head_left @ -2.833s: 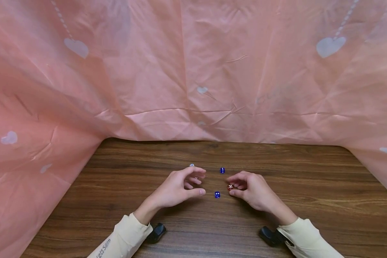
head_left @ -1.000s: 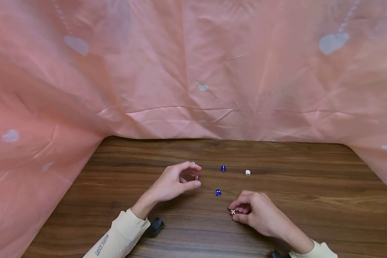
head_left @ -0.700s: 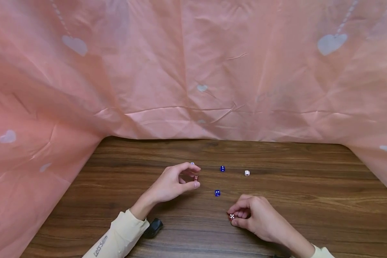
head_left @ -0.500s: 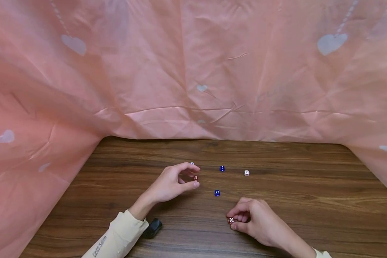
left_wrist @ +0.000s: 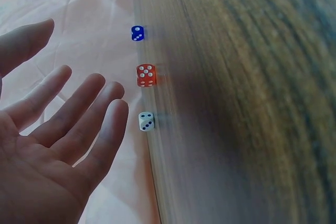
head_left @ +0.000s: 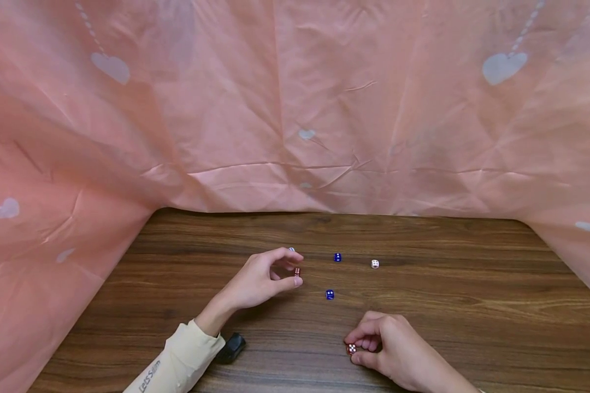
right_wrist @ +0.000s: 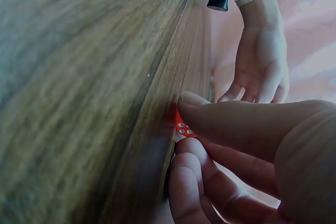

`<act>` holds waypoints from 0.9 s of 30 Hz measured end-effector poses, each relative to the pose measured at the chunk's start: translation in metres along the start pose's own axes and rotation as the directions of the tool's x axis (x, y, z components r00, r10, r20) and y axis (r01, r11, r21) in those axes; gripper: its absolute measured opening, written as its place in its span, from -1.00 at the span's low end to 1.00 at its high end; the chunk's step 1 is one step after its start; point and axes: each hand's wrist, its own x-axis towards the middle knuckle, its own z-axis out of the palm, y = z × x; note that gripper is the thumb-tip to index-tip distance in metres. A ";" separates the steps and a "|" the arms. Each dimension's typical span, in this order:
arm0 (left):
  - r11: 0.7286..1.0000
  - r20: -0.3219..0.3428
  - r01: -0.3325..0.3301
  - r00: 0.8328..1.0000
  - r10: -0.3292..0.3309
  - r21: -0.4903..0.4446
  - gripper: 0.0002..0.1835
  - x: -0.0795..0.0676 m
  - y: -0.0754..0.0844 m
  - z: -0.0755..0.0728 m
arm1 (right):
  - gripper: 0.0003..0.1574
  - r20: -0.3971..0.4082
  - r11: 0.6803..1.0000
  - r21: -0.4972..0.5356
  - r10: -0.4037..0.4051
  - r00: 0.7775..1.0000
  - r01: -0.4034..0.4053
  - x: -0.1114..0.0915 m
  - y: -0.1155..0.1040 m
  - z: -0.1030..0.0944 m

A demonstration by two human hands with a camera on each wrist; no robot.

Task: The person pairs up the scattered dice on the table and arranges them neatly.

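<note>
My right hand (head_left: 393,349) pinches a red die (head_left: 351,349) with white pips between thumb and fingers, at the table's surface near the front. In the right wrist view only a small part of that red die (right_wrist: 185,128) shows between the fingertips. My left hand (head_left: 258,279) hovers over the table with its fingers apart and relaxed, holding nothing. Another red die (left_wrist: 146,75) stands just beyond its fingers, apart from them. Past that hand sits a white die (left_wrist: 146,121), mostly hidden by the fingers in the head view.
Two blue dice (head_left: 330,295) lie between the hands, one farther back. To their right is another white die (head_left: 375,264). The wooden table (head_left: 472,284) ends at pink curtains (head_left: 295,109). A black wrist device (head_left: 231,348) hangs at the left sleeve.
My right hand has slid toward the front of the table with the red die, uncovering the white die at the right. My left hand has drawn back slightly to the left.
</note>
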 end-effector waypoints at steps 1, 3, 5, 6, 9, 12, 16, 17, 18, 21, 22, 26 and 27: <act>1.000 0.000 0.001 1.000 -0.001 0.002 -0.56 0.000 0.000 0.000 | -0.80 0.000 1.000 0.003 -0.003 1.000 0.003 0.000 0.000 0.000; 1.000 -0.001 0.001 1.000 -0.001 0.009 -0.56 0.000 -0.001 0.000 | -0.80 0.001 1.000 0.006 -0.016 1.000 0.016 -0.001 0.001 0.001; 1.000 -0.003 0.003 1.000 -0.002 0.017 -0.55 0.000 -0.001 0.001 | -0.80 0.002 1.000 -0.001 -0.020 1.000 0.020 -0.001 0.001 0.001; 1.000 -0.004 0.002 1.000 -0.002 0.023 -0.55 0.000 -0.001 0.001 | -0.80 0.002 1.000 0.001 -0.018 1.000 0.018 -0.001 0.001 0.001; 0.999 -0.010 -0.001 1.000 0.001 0.036 -0.54 0.000 -0.001 0.000 | -0.81 0.005 1.000 -0.007 0.004 1.000 -0.004 0.000 0.000 0.000; 0.999 -0.012 0.003 1.000 -0.003 0.041 -0.54 0.000 -0.001 0.000 | -0.81 0.004 1.000 -0.006 0.022 1.000 -0.022 0.000 -0.001 -0.001; 0.999 -0.014 0.012 1.000 -0.011 0.034 -0.55 0.000 -0.002 0.001 | -0.80 -0.002 1.000 0.000 0.010 1.000 -0.010 0.000 0.000 0.000; 0.999 -0.016 0.013 1.000 -0.012 0.032 -0.55 0.000 -0.002 0.001 | -0.80 -0.004 1.000 0.001 0.006 1.000 -0.006 0.000 0.000 0.000; 0.999 -0.018 0.010 1.000 -0.009 0.032 -0.56 0.000 -0.002 0.001 | -0.80 -0.006 1.000 0.002 0.002 1.000 -0.002 0.000 0.000 0.001; 0.999 -0.023 0.008 1.000 -0.007 0.035 -0.56 0.000 -0.003 0.001 | -0.80 -0.009 1.000 0.005 0.006 1.000 -0.006 -0.001 0.001 0.000; 0.999 -0.024 0.007 1.000 -0.006 0.036 -0.57 0.000 -0.003 0.001 | -0.80 -0.010 1.000 0.006 0.007 1.000 -0.007 -0.001 0.001 0.000; 0.999 -0.035 0.008 0.999 -0.006 0.041 -0.58 0.000 -0.003 0.001 | -0.80 -0.011 1.000 0.020 -0.001 1.000 0.002 -0.001 0.002 0.000; 0.999 -0.039 0.010 0.999 -0.008 0.042 -0.58 0.000 -0.003 0.002 | -0.80 -0.012 1.000 0.023 -0.001 1.000 0.002 -0.001 0.002 0.000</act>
